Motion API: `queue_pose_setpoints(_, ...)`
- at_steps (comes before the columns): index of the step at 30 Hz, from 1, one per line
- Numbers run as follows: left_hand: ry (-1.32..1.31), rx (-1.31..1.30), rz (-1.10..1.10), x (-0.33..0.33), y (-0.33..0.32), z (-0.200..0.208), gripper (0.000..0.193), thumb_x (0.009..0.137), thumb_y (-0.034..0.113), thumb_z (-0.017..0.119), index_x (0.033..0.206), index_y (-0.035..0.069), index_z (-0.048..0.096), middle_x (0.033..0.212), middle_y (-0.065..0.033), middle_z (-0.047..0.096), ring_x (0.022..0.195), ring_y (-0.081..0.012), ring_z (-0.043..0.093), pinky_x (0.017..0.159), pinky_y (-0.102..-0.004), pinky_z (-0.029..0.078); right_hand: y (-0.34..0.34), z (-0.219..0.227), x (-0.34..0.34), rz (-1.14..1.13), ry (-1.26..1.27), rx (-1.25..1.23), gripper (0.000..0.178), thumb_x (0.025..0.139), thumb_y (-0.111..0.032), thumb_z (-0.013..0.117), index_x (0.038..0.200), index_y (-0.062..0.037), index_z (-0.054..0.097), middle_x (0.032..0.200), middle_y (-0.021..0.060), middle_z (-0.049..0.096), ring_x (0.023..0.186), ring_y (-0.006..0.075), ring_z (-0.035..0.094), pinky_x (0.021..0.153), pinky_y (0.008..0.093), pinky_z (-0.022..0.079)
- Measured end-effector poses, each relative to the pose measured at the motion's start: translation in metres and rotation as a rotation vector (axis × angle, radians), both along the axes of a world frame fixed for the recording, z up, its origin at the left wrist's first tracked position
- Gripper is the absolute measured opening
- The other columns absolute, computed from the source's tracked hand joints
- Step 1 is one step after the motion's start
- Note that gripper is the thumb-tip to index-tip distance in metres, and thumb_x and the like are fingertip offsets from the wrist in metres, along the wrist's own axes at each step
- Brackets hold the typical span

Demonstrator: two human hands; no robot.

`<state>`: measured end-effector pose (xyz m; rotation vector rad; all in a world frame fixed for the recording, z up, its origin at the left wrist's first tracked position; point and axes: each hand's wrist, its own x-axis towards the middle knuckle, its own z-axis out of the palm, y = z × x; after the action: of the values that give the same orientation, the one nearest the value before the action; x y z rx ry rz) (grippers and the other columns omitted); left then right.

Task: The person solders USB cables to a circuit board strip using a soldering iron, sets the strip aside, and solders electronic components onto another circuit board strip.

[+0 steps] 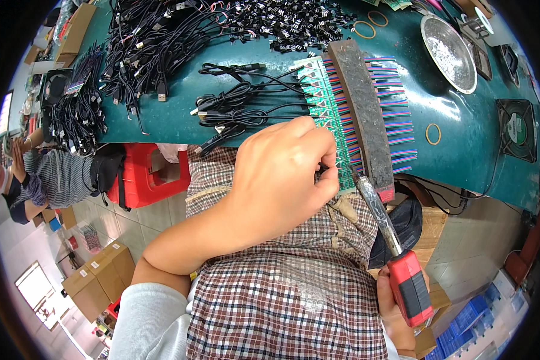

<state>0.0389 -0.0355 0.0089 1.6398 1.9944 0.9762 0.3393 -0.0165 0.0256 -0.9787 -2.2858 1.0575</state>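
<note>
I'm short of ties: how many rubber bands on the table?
3: one band and another band right of the black connector pile, a third band left of the fan. More may be hidden.

I count on my feed: 2 hands (282, 174) | 1 soldering iron (409, 288) | 1 dark bar (366, 114) | 3 rubber bands (440, 134) | 1 metal bowl (465, 85) | black cables (156, 57), too many
</note>
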Motion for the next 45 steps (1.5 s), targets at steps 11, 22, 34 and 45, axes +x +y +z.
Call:
queue_pose_setpoints(11,0.102,-0.028,-0.002,0.004,0.004,0.003,0.018,0.072,0.002,0.078,0.081,0.006,0.062,0.077,-0.0069,0.061,0.069,-0.0239,0.068,0.062,-0.0359,0.055,-0.013,0.008,0.007,-0.131,-0.157,-0.183,0.019,0.088,-0.019,0.077,0.100,-0.0042,0.073,0.094,0.0109,0.069,0.087,0.0296,0.067,0.083,0.0414,0.052)
queue_pose_setpoints(22,0.161,0.034,0.004,0.009,0.005,0.001,0.021,0.069,0.000,0.078,0.080,0.006,0.060,0.076,-0.0069,0.060,0.067,-0.0262,0.066,0.060,-0.0381,0.052,-0.005,0.002,0.002,-0.031,-0.008,-0.006,0.026,0.071,0.007,0.079,0.088,0.0016,0.060,0.075,0.0149,0.064,0.061,0.0265,0.064,0.056,0.0320,0.051)
queue_pose_setpoints(34,0.202,0.063,0.030,0.012,0.003,0.001,0.020,0.070,0.001,0.077,0.079,0.007,0.061,0.075,-0.0066,0.058,0.067,-0.0275,0.064,0.059,-0.0395,0.051,0.001,-0.002,0.012,-0.047,0.011,-0.011,0.017,0.078,-0.007,0.079,0.087,-0.0001,0.066,0.076,0.0123,0.062,0.061,0.0283,0.060,0.056,0.0348,0.048)
queue_pose_setpoints(45,0.229,0.082,0.032,0.009,0.000,0.001,0.021,0.068,0.003,0.077,0.079,0.009,0.060,0.078,-0.0059,0.056,0.070,-0.0258,0.062,0.059,-0.0382,0.051,-0.020,0.008,0.023,-0.443,-0.182,-0.332,0.024,0.094,-0.021,0.074,0.108,-0.0020,0.067,0.095,0.0104,0.069,0.087,0.0245,0.067,0.081,0.0397,0.053)
